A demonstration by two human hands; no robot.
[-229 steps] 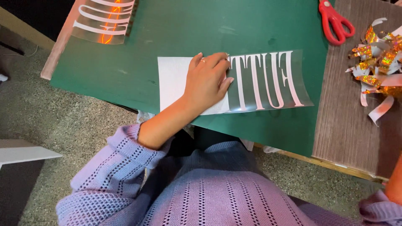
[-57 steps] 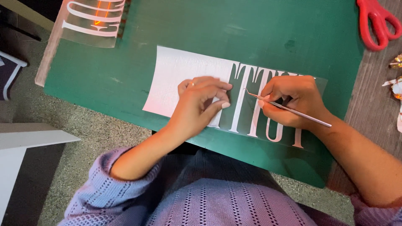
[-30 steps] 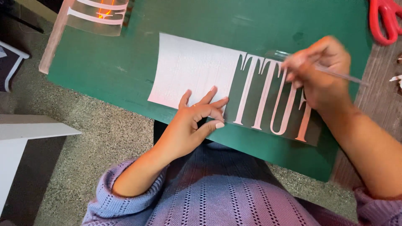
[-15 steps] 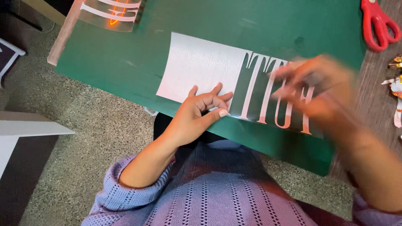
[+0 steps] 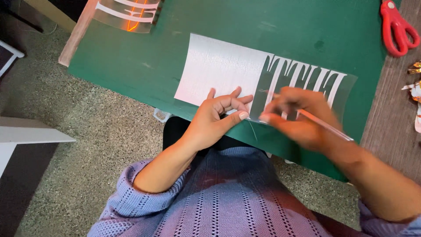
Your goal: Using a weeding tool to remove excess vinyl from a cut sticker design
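Left hand (image 5: 219,118): fingers spread, palm down, pressing the near edge of the sheet (image 5: 228,72) at mid-frame. It grips nothing; thumb tip lies at the boundary where the white backing gives way to the clear lettered part.

Right hand (image 5: 298,116): motion-blurred, closed around a thin tool (image 5: 326,127), whose shaft runs out toward the lower right. Tip end is hidden in the blur; cannot tell if it touches the sheet.

Change: one second ago the right hand was raised at the upper right, above the letters, with the tool clear of the sheet. Half a second ago it was sweeping down. It now sits low, over the near edge of the letters, just beside the left thumb. The left hand has kept to the same spot on the near edge throughout. Judgement: the sheet stays pinned while the tool hand has come back to the letter area.

Sheet: lies flat on the green mat (image 5: 131,66), centre to right of centre. Long axis runs left to right, dropping slightly toward the right. White end points left, letters (image 5: 307,74) toward the right; letter tops face the far edge.

Outward: red scissors (image 5: 397,28) upper right; second lettered sheet (image 5: 127,13) upper left; foil scraps (image 5: 414,83) at the right edge.
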